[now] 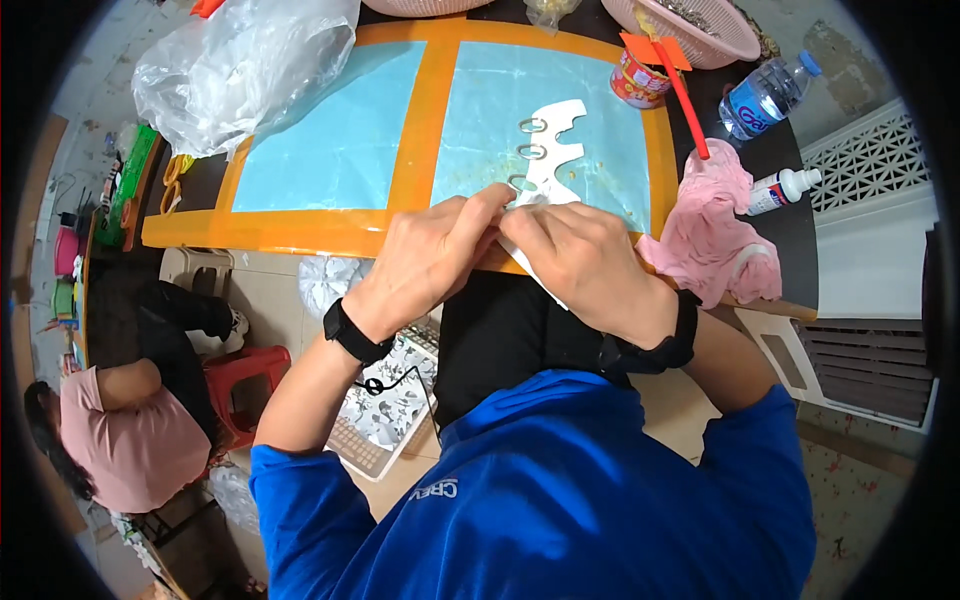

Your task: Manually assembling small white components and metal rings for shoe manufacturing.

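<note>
A white strip with scalloped cut-outs lies over the near edge of the blue-and-orange table mat, its lower end hanging toward my lap. Along its left side sit several oval rings, thin and metallic-looking. My left hand is closed, thumb and forefinger pinched at the strip beside the lowest ring. Close against it, my right hand grips the same strip from the right, fingers curled. The fingertips of both hands meet, and what lies between them is partly hidden.
A clear plastic bag lies at the far left, yellow-handled scissors near the left edge. On the right are a pink cloth, white bottle, water bottle and red tub. A person sits at left.
</note>
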Available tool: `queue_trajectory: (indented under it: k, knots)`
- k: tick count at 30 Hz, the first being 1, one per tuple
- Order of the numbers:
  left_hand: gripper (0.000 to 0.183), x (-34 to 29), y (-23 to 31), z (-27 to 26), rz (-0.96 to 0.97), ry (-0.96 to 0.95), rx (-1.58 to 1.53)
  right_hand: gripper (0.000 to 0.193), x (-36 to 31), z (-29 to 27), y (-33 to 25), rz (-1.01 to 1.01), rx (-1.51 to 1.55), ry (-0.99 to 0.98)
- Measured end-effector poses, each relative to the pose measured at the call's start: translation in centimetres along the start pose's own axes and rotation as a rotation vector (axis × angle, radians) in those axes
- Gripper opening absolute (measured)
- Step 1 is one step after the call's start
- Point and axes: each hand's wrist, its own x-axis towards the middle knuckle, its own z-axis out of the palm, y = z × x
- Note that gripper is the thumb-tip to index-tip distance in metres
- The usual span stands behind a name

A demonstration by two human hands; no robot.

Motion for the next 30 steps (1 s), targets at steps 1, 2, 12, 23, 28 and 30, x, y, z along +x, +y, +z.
queue_trajectory:
  k: [1, 2, 12, 23, 28, 30]
  knots:
    - [0.052, 0.0, -0.1, -0.1, 0.000, -0.020, 0.000, 0.023, 0.0, 0.1, -0.2, -0.009, -0.020, 0.000]
    - [0.055, 0.0, -0.2, -0.3, 0.000, -0.040, -0.001, 0.022, 0.0, 0.1, -0.3, -0.017, -0.040, -0.001]
    - [0.079, -1.2, 0.2, -0.4, 0.036, -0.033, 0.019, 0.023, -1.1, -0.5, -1.5, -0.026, -0.082, 0.006]
    - [0.047, -2.6, 3.5, 0.9, -0.129, 0.022, 0.225, 0.036, -2.9, -2.2, -1.4, 0.085, 0.065, -0.073]
    - [0.047, -3.2, 4.4, 1.6, -0.216, 0.024, 0.213, 0.045, -3.6, -1.9, -1.2, 0.145, 0.156, -0.088]
    - [0.047, -3.3, 4.4, 1.8, -0.226, 0.032, 0.210, 0.046, -3.8, -1.7, -1.0, 0.153, 0.174, -0.078]
